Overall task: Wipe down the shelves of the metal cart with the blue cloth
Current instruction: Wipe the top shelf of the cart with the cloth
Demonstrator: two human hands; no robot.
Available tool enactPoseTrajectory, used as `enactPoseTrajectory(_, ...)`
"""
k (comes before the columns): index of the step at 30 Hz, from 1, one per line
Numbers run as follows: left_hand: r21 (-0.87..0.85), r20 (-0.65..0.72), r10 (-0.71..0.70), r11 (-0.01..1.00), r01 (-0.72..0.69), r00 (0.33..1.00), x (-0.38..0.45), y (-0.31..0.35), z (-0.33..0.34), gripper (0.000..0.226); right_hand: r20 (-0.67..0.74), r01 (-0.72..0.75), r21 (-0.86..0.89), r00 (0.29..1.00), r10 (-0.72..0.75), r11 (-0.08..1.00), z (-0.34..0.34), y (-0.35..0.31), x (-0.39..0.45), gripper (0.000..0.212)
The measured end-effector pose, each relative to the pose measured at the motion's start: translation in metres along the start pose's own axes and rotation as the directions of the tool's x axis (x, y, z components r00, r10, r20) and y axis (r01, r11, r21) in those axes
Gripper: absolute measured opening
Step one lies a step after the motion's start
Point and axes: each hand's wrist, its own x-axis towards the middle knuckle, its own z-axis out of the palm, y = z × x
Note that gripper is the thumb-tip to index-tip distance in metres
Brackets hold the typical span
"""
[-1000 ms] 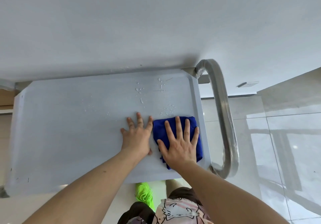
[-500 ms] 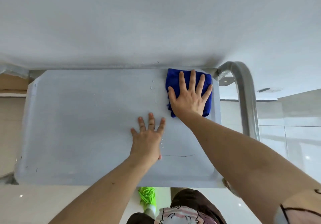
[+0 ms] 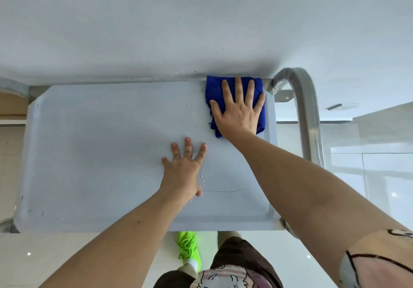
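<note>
From the head camera, looking down, the top shelf (image 3: 100,153) of the metal cart fills the middle of the view, a pale grey tray with a low raised rim, pushed close against a white wall (image 3: 201,19). The blue cloth (image 3: 214,91) lies bunched in the far right corner of the shelf, touching the far rim and lying just beside the right rim. The right hand (image 3: 238,113) lies flat on top of the cloth, fingers straight and spread, pressing it down rather than clutching it. The left hand (image 3: 183,169) rests palm down on the bare shelf nearer the person, fingers straight and spread, holding nothing, well apart from the cloth. Small water drops (image 3: 203,175) sit on the shelf by the left hand. The cart's curved metal handle (image 3: 309,118) stands past the right rim. Below the near rim, a bright green shoe (image 3: 188,248) shows on the glossy tiled floor (image 3: 67,261).
</note>
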Motion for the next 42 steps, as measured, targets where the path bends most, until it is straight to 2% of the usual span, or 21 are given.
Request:
enactPoseTrajectory(7,0.066,0.003,0.012,0.998,-0.012,1.0,0.0,0.001,-0.004,0.137,0.003,-0.046,-0.027,0.999,0.046,0.999,0.006,0.031,-0.068,0.07)
enactPoseTrajectory(11,0.032,0.019,0.007,0.999,-0.008,1.0,-0.001,0.003,-0.009,0.137,0.007,-0.118,-0.027,0.993,0.118,0.993,0.01,0.042,-0.128,0.069)
enactPoseTrajectory(20,0.034,-0.007,0.02,0.999,-0.019,1.0,-0.007,0.009,-0.01,0.138,0.046,-0.257,-0.018,0.965,0.257,0.966,0.032,0.026,-0.241,0.069)
enactPoseTrajectory(27,0.01,-0.023,0.019,1.0,-0.018,1.0,-0.006,0.01,-0.005,0.136,0.009,-0.201,0.015,0.979,0.201,0.979,0.046,0.002,-0.291,0.066)
enactPoseTrajectory(30,-0.016,-0.028,0.034,0.999,-0.035,0.999,-0.007,0.006,-0.003,0.123,0.002,-0.153,0.021,0.988,0.153,0.988,0.055,-0.013,-0.316,0.065)
enactPoseTrajectory(34,-0.015,0.014,0.054,0.998,-0.054,0.998,-0.007,-0.001,-0.008,0.128,0.037,-0.067,0.036,0.997,0.066,0.997,0.065,-0.039,-0.341,0.066)
enactPoseTrajectory(36,-0.025,0.033,0.084,0.996,-0.083,0.996,-0.005,-0.009,-0.015,0.122,0.074,-0.01,0.034,0.997,0.008,0.999,0.066,-0.056,-0.34,0.064)
enactPoseTrajectory(38,-0.086,0.009,0.132,0.988,-0.131,0.991,-0.003,-0.021,-0.021,0.111,0.098,0.002,0.032,0.995,-0.005,0.999,0.064,-0.073,-0.329,0.062)
enactPoseTrajectory(42,-0.451,-0.197,0.123,0.869,-0.202,0.973,-0.011,-0.054,-0.019,0.084,0.135,-0.037,0.004,0.99,0.036,0.999,0.058,-0.09,-0.298,0.066)
